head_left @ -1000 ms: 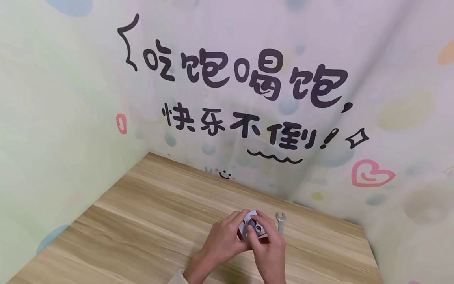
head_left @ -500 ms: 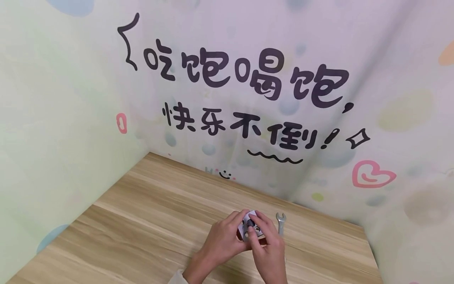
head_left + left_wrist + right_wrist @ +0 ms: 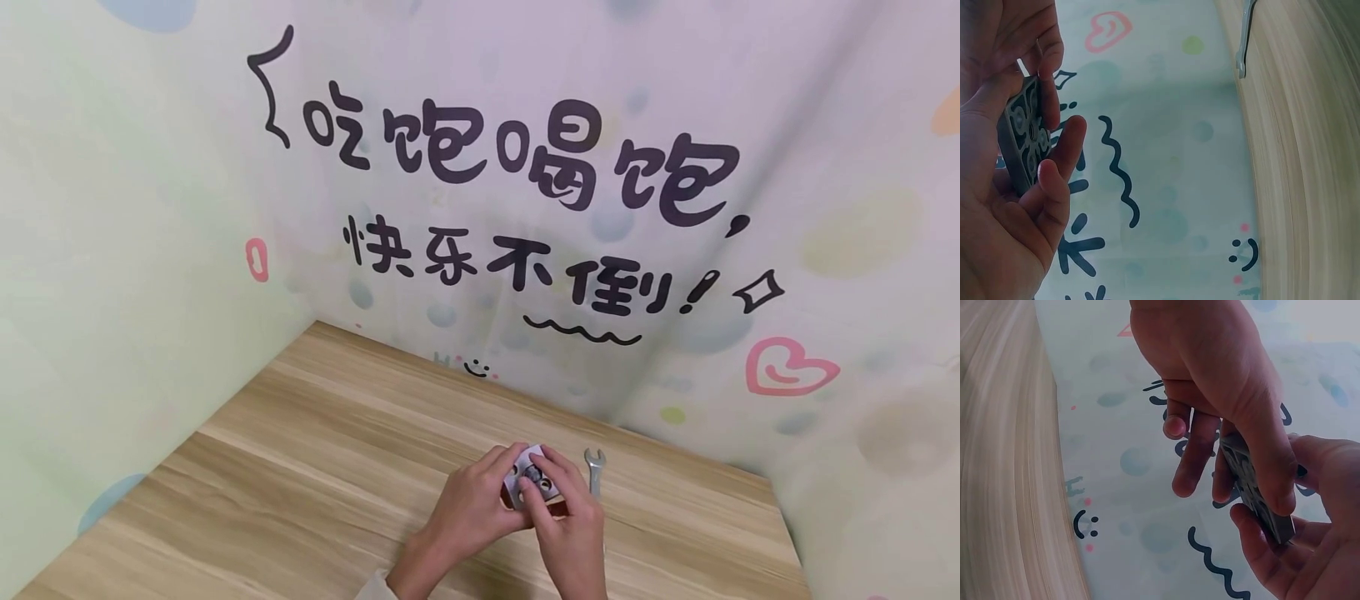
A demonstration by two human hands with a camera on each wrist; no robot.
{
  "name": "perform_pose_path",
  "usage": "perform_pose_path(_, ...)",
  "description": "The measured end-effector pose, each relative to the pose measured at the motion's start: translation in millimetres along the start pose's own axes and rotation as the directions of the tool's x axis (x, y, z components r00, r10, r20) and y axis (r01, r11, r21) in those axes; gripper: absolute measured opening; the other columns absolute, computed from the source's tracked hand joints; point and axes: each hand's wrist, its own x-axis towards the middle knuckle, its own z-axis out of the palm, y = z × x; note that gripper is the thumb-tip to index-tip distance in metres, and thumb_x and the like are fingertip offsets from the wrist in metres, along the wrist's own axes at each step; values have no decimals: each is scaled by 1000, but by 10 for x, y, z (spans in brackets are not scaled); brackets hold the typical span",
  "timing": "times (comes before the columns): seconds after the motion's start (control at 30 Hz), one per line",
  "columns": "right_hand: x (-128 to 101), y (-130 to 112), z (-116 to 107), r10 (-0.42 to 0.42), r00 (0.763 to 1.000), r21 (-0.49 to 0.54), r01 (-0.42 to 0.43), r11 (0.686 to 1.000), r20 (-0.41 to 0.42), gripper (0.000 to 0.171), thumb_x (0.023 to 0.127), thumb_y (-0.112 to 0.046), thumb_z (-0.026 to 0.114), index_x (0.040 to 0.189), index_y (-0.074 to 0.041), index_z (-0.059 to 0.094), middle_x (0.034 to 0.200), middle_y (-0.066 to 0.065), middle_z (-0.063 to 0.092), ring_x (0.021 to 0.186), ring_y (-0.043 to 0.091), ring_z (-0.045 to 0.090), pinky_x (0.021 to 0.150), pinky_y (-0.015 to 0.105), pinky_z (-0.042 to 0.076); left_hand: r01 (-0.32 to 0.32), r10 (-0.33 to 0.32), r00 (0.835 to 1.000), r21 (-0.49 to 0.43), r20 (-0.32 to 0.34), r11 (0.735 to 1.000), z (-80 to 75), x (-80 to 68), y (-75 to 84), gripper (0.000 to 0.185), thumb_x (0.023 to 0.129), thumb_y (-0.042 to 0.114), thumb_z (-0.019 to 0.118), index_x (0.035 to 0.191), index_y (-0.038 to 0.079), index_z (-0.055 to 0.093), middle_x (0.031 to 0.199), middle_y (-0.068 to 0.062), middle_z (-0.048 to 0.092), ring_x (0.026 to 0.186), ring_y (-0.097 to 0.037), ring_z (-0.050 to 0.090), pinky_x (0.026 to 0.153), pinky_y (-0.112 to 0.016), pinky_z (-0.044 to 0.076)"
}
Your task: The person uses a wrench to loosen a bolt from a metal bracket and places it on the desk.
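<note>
A square metal block (image 3: 1015, 153) with several round holes is held up above the table, slightly tilted. My left hand (image 3: 472, 500) grips it by its edges, fingers curled behind and along the side. A small dark round piece, perhaps a bolt head (image 3: 533, 473), sits in the middle of the block's upper face. My right hand (image 3: 572, 529) pinches this dark piece between thumb and fingers. In the right wrist view, my right thumb (image 3: 1275, 481) lies across the block's face and covers part of it. The dark piece is mostly hidden in both wrist views.
An open-ended spanner (image 3: 596, 468) lies on the wood-grain table (image 3: 315, 467), just right of my right hand, its lower part hidden behind that hand. A pale patterned wall (image 3: 450, 50) with black lettering closes off the back, and another wall stands to the left.
My right thumb and fingers shift slightly over the dark piece, the thumb tip moving a little left. The block stays in nearly the same place in my left hand.
</note>
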Motion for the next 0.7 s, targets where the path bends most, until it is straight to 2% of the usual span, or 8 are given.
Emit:
perform_pose_path(0.13, 1, -15, 9, 48, 998, 6, -48, 999, -30, 35, 78, -3, 81, 111, -9, 72, 118, 7, 70, 88, 6, 65, 55, 18, 49, -6, 6, 1000, 9, -9, 1000, 0, 3, 11, 71, 65, 38, 88, 126, 15, 61, 102, 5, 67, 73, -5, 61, 60, -18, 47)
perform_pose_path(0.33, 3, -42, 27, 130, 990, 17, -129, 992, -62, 30, 76, -4, 83, 98, -8, 64, 117, 7, 72, 81, 3, 66, 54, 19, 50, -6, 6, 1000, 2, 5, 1000, -13, 4, 23, 69, 67, 37, 87, 126, 14, 61, 103, 5, 67, 75, -5, 61, 61, -18, 47)
perform_pose_path(0.53, 7, -39, 35, 97, 992, 16, -96, 995, -80, 26, 75, -3, 83, 92, -9, 64, 116, 8, 72, 83, 3, 64, 54, 18, 50, -15, 15, 1000, 5, -3, 1000, -14, 5, 19, 70, 67, 38, 87, 126, 13, 61, 104, 5, 67, 76, -6, 62, 63, -18, 49)
perform_pose_path(0.7, 7, -32, 29, 48, 995, 8, -48, 999, -83, 25, 75, -1, 82, 95, -10, 69, 116, 9, 72, 84, 2, 64, 54, 17, 50, -15, 15, 1000, 2, -3, 1000, -18, 4, 15, 71, 67, 38, 87, 127, 13, 61, 106, 4, 67, 77, -7, 63, 64, -19, 50)
